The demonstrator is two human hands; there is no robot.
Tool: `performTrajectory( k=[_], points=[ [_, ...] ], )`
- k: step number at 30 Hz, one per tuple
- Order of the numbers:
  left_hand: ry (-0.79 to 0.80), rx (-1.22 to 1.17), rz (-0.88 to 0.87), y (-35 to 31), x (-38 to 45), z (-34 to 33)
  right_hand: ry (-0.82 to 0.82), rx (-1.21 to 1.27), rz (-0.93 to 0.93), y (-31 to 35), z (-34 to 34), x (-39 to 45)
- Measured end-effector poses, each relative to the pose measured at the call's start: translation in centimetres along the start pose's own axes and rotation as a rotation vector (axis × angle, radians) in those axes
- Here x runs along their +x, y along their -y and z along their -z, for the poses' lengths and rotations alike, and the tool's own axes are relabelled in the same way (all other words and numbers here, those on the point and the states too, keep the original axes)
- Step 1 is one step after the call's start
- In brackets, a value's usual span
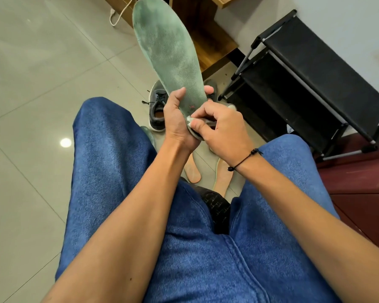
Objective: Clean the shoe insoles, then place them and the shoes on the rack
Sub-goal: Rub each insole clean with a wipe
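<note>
— Gripping the heel end of the green insole [169,51], the left hand [175,121] has its thumb across the face and its fingers curled behind, so the toe points up and away from the person.

— And the other grip?

— The right hand [219,125] pinches a small white wipe [189,121] between thumb and fingertips, pressed on the heel edge just beside the left palm.

— So which step is this?

— Cleaning, I'd say, and not far along: the face looks patchy and dusty from heel to toe. The next move calls for sliding the wipe up the face while the left hand keeps the insole stiff — it is thin and will likely flex if pushed hard near the toe.

— Where does everything else lie?

— On the tiled floor [31,84], between the knees, two peach insoles [222,178] lie flat, and part of a pale green one [148,133] shows by the left knee. A grey shoe [158,110] sits beyond the hands, a second shoe mostly hidden behind the insole. The black rack [311,68] stands to the right, with nothing on the shelves that show.

— Anything in the way?

— The loose insoles and shoes lie close underfoot, and a white cable [120,14] trails near the wooden furniture [206,29] at the top.
</note>
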State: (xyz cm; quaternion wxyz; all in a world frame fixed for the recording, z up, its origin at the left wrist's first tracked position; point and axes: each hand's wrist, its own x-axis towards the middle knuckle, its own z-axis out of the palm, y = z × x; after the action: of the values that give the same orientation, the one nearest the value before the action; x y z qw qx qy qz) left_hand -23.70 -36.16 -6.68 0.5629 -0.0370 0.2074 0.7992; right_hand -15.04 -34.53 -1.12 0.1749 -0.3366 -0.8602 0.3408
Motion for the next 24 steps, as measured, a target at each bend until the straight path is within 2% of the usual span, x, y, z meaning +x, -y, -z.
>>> performTrajectory(
  k=[4, 7, 9, 14, 16, 20, 22, 24],
  points=[
    [0.031, -0.096, 0.032, -0.1, 0.1, 0.0, 0.142, -0.075, 0.131, -0.9, 1.1, -0.1],
    [-0.045, -0.09, 0.093, 0.2, 0.1, 0.1, 0.28, -0.125, 0.148, -1.2, 2.7, 0.4],
    [-0.058, -0.054, 0.113, 0.5, -0.1, -0.3, 0.273, -0.172, 0.173, -1.2, 2.7, 0.9],
    [-0.099, 0.026, 0.202, 0.7, -0.6, -0.8, 0.054, -0.212, 0.151, -0.9, 0.9, 2.2],
    [-0.099, -0.014, 0.192, 0.3, -0.7, -0.6, 0.092, -0.2, 0.157, -0.7, 1.0, 1.8],
    [-0.078, -0.067, 0.15, 0.0, -0.4, -0.1, 0.308, -0.134, 0.129, -0.9, 2.8, 0.2],
    [-0.08, -0.042, 0.158, 0.4, -0.4, -0.3, 0.312, -0.163, 0.132, -1.3, 3.1, 0.1],
    [-0.091, -0.007, 0.181, 0.7, -0.5, -0.7, 0.226, -0.226, 0.166, -1.6, 2.6, 0.6]
  ],
)
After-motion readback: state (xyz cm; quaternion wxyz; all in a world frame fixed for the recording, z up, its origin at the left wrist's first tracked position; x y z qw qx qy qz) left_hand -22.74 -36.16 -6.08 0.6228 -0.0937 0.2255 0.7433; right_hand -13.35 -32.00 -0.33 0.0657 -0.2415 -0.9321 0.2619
